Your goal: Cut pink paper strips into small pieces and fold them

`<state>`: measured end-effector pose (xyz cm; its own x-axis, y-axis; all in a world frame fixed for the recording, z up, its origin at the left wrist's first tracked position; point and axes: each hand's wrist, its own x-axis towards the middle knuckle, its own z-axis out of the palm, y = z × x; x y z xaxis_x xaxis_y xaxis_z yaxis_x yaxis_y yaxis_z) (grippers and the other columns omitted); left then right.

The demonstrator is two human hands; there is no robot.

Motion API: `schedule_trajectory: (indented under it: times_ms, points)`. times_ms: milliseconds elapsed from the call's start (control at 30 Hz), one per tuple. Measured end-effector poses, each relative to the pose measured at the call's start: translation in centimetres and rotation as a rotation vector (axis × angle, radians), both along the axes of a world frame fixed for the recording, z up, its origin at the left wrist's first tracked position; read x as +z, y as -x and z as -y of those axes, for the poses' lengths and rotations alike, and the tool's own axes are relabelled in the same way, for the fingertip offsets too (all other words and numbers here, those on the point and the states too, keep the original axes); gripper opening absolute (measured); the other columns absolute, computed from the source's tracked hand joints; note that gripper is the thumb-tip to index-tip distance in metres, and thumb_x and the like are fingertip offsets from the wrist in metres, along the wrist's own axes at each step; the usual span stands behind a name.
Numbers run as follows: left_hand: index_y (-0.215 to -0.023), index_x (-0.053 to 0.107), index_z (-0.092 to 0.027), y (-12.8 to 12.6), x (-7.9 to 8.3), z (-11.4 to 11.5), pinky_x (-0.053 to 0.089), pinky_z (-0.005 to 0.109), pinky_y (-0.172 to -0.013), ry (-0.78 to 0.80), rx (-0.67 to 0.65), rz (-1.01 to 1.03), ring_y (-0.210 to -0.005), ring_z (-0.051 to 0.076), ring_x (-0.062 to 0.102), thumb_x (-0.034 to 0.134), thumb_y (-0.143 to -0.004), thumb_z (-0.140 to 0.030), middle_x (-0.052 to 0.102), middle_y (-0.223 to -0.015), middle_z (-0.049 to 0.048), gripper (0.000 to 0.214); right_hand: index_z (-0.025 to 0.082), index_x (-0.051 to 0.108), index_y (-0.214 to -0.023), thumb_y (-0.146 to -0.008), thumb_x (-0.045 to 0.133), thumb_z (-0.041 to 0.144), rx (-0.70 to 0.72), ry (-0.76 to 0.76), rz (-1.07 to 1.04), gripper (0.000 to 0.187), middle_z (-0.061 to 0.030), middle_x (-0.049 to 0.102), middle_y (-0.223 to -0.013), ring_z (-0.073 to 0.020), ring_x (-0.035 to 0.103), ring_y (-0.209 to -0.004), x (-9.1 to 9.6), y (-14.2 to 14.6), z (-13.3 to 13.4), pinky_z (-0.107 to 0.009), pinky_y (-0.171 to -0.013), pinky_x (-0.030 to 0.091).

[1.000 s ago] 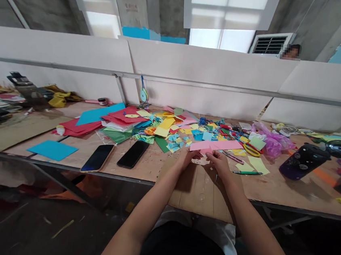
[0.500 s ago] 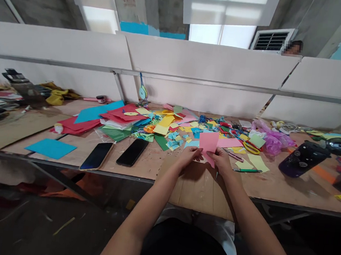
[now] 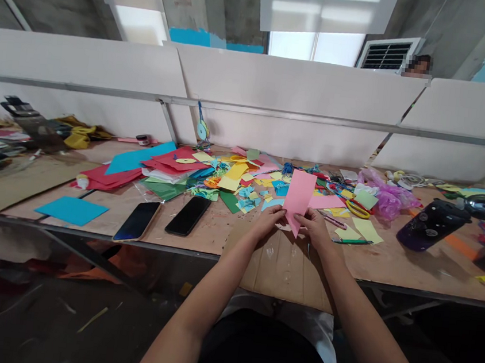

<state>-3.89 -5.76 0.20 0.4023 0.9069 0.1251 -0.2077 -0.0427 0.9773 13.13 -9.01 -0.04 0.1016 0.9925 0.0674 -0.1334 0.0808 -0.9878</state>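
1. Holding the pink paper (image 3: 301, 190) takes both my hands: the left hand (image 3: 271, 219) grips its lower left edge, and the right hand (image 3: 313, 225) pinches the lower right, thumb on the face.
2. The sheet slants up above the far end of the cardboard (image 3: 288, 267), which overhangs the near edge of the table (image 3: 389, 272). Its lower end narrows to a point between my hands; whether by fold or cut, I cannot tell.
3. Even, light pressure from both sides serves best, I judge; paper this thin could buckle or crease off line if one thumb pushes harder.
4. For any pressing, the flat cardboard looks a better backing than the loose paper scraps (image 3: 247, 199) beyond.
5. My right hand does well to keep clear of the yellow-handled scissors (image 3: 357, 210) and the green pencil (image 3: 353, 241), which lie to its right.
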Motion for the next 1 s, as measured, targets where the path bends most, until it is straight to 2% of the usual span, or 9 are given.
schedule_trajectory:
  times_ms: [100,367,533,700,900,1000]
  points:
    - [-0.079,0.067,-0.017,0.17,-0.01,-0.04,0.044,0.024,-0.062,0.031,0.008,0.018,-0.067,0.015,0.057,0.076,-0.068,-0.056,0.065,-0.075,0.0034,0.042,0.020,0.071,-0.091,-0.055,0.088,0.039,0.034,0.010,-0.003,0.044,-0.0041,0.075,-0.087,-0.0216,0.067,-0.071,0.27,0.12,0.21,-0.032,-0.059,0.056]
    - [-0.077,0.065,-0.017,0.50,-0.42,-0.12,0.040,0.024,-0.059,-0.068,0.036,-0.069,-0.065,0.013,0.052,0.070,-0.073,-0.063,0.059,-0.072,0.0010,0.046,0.020,0.072,-0.090,-0.056,0.089,0.036,0.067,0.027,-0.003,0.041,-0.0037,0.076,-0.085,-0.0202,0.067,-0.069,0.45,0.18,0.37,-0.032,-0.060,0.055]
    - [-0.076,0.063,-0.016,0.28,-0.48,-0.15,0.041,0.024,-0.062,-0.108,-0.020,-0.096,-0.066,0.013,0.052,0.070,-0.074,-0.063,0.058,-0.071,0.0005,0.047,0.018,0.073,-0.086,-0.055,0.090,0.037,0.026,-0.002,-0.024,0.040,-0.0042,0.076,-0.081,-0.0210,0.068,-0.067,0.26,0.15,0.32,-0.031,-0.058,0.053]
    - [-0.075,0.064,-0.016,0.33,-0.45,-0.10,0.041,0.025,-0.062,-0.054,-0.045,-0.036,-0.064,0.012,0.052,0.074,-0.070,-0.062,0.058,-0.071,0.0011,0.048,0.018,0.073,-0.090,-0.056,0.090,0.038,0.017,-0.008,0.006,0.043,-0.0060,0.077,-0.085,-0.0227,0.069,-0.070,0.51,0.14,0.46,-0.031,-0.057,0.054]
    - [-0.075,0.067,-0.017,0.79,-0.33,-0.03,0.041,0.025,-0.063,-0.022,-0.120,-0.085,-0.066,0.014,0.054,0.075,-0.069,-0.061,0.062,-0.073,0.0032,0.045,0.019,0.074,-0.093,-0.062,0.088,0.036,0.032,-0.105,-0.060,0.038,-0.0057,0.077,-0.096,-0.0256,0.072,-0.086,0.41,0.03,0.44,-0.037,-0.077,0.058]
    - [-0.071,0.066,-0.017,0.86,-0.11,0.08,0.040,0.026,-0.061,-0.006,-0.158,-0.106,-0.062,0.014,0.052,0.075,-0.069,-0.060,0.060,-0.069,0.0028,0.044,0.019,0.074,-0.091,-0.062,0.088,0.037,0.021,-0.055,-0.078,0.037,-0.0060,0.077,-0.094,-0.0267,0.072,-0.084,0.29,-0.09,0.52,-0.038,-0.074,0.058]
